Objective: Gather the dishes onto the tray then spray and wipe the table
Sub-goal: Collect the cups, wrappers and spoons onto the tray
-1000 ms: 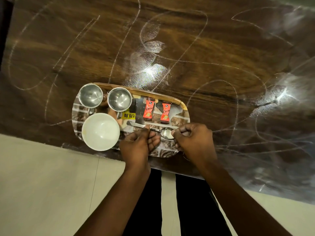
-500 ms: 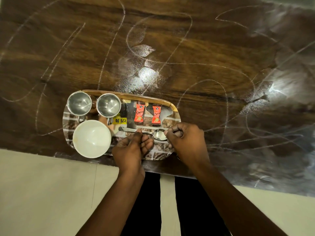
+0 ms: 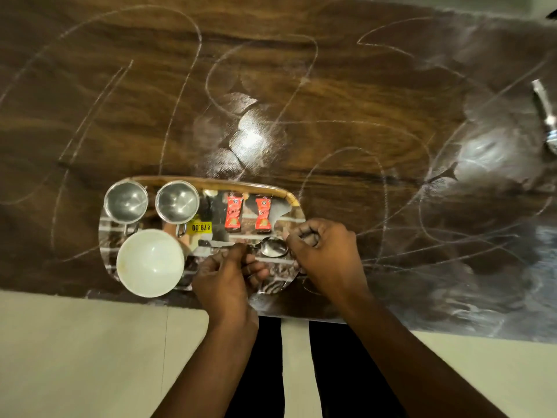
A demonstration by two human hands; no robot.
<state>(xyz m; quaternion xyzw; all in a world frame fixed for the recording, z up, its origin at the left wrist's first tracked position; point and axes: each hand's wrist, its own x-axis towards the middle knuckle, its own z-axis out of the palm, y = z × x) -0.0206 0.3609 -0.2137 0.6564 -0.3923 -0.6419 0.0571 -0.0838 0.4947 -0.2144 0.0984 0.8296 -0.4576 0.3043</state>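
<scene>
Tray (image 3: 211, 184): on the bench (image 3: 331, 101), near its 6 o'clock edge.
Spoon (image 3: 272, 248): lying on the tray, toward 4 o'clock.
Left hand (image 3: 226, 276): fingers curled, pinching the spoon's handle.
Right hand (image 3: 327, 254): curled at the tray's 3 o'clock rim; grip unclear.

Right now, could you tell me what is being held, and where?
Left hand pinches the steel spoon mid-handle; right hand curls beside its bowl, grip unclear.

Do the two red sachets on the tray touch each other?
Apart. The head view shows a clear strip of tray between the left sachet and the right sachet.
</scene>
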